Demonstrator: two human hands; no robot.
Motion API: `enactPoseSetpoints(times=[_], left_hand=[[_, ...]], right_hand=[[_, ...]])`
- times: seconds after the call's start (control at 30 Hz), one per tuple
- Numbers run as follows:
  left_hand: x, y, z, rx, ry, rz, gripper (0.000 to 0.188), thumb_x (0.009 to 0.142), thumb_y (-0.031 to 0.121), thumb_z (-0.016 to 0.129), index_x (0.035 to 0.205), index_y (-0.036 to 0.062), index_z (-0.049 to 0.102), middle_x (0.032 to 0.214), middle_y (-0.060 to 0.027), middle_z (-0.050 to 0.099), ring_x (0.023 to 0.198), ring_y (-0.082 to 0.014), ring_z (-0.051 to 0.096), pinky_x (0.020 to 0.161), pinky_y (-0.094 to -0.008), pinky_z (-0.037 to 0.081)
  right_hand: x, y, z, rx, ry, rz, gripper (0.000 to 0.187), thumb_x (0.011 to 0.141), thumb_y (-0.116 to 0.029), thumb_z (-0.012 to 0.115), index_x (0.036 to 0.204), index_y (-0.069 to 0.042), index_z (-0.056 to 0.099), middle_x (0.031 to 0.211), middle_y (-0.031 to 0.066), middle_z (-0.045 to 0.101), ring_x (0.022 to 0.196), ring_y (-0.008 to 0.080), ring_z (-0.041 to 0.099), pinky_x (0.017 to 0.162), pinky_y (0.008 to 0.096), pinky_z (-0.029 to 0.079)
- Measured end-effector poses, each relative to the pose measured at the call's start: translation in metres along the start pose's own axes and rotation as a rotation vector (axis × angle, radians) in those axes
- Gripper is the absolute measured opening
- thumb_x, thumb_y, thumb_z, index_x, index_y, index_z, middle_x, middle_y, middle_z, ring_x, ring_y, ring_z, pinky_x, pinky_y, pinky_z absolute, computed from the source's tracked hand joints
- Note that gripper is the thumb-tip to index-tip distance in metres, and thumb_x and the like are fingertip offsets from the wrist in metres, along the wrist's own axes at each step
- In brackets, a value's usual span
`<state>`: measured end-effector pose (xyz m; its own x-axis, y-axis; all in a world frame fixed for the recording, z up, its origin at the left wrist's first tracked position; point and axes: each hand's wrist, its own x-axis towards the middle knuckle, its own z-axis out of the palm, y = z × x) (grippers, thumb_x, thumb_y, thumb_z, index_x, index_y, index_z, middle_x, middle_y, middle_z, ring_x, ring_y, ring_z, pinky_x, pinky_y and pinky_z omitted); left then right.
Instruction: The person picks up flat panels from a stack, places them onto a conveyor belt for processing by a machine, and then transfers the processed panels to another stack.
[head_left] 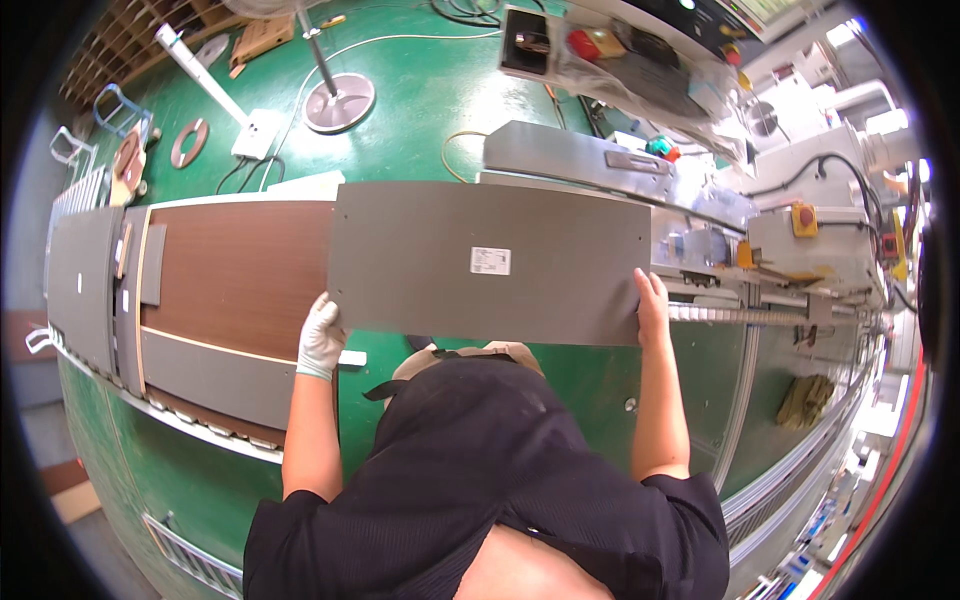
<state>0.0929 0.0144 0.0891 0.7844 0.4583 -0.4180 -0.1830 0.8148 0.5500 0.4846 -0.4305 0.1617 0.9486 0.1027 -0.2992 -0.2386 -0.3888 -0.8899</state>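
Note:
A flat grey panel (420, 270) with a white label (491, 261) near its middle is held out level in front of me, between both hands. My left hand (321, 336), in a pale glove, grips its near left corner. At the right end, my bare right hand (652, 308) is closed on the edge, with the thumb by the top face. Small holes show close to the panel's ends. The fingers under the panel are hidden.
To the left, a roller conveyor (190, 418) carries brown and grey boards (235, 265). On the right stands a metal machine (590, 160) with a guide rail and a red button on a yellow box (803, 220). A round-based stand (338, 103) and a white post (205, 75) occupy the green floor ahead.

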Motion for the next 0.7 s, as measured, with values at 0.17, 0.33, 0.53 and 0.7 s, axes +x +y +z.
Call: enactPoseSetpoints(times=[0.17, 0.33, 0.53, 0.7], left_hand=[[0.002, -0.034, 0.063, 0.292, -0.052, -0.162, 0.044, 0.095, 0.022, 0.068, 0.133, 0.0016, 0.059, 0.125, -0.0076, 0.067, 0.116, -0.0199, 0.063, 0.104, -0.0370, 0.047], [0.023, -0.076, 0.099, 0.237, 0.214, -0.059, 0.046, 0.099, 0.035, 0.067, 0.135, 0.0076, 0.060, 0.128, -0.0020, 0.066, 0.119, -0.0177, 0.059, 0.103, -0.0353, 0.047], [0.032, -0.083, 0.146, 0.321, 0.209, -0.078, 0.039, 0.106, 0.036, 0.056, 0.132, 0.0080, 0.060, 0.126, -0.0023, 0.063, 0.112, -0.0176, 0.062, 0.095, -0.0350, 0.053], [0.046, -0.105, 0.178, 0.385, 0.249, -0.054, 0.038, 0.107, 0.036, 0.054, 0.131, 0.0062, 0.060, 0.122, -0.0031, 0.065, 0.110, -0.0184, 0.064, 0.091, -0.0337, 0.055]], right_hand=[[0.032, 0.001, -0.066, -0.540, 0.074, -0.154, 0.048, 0.095, -0.046, 0.065, 0.105, 0.000, 0.069, 0.094, 0.0193, 0.072, 0.088, 0.0332, 0.068, 0.082, 0.0422, 0.051], [0.044, -0.001, -0.078, -0.814, 0.194, -0.267, 0.050, 0.093, -0.047, 0.065, 0.112, -0.001, 0.068, 0.097, 0.0228, 0.070, 0.096, 0.0408, 0.066, 0.087, 0.0484, 0.051], [0.020, 0.028, -0.062, -0.875, 0.371, -0.571, 0.064, 0.089, -0.037, 0.069, 0.140, -0.001, 0.053, 0.137, 0.0209, 0.057, 0.130, 0.0367, 0.051, 0.112, 0.0520, 0.036], [-0.026, 0.013, -0.022, -0.707, 0.121, -0.813, 0.044, 0.085, -0.030, 0.072, 0.125, -0.014, 0.065, 0.137, 0.0084, 0.060, 0.133, 0.0267, 0.053, 0.114, 0.0484, 0.033]])
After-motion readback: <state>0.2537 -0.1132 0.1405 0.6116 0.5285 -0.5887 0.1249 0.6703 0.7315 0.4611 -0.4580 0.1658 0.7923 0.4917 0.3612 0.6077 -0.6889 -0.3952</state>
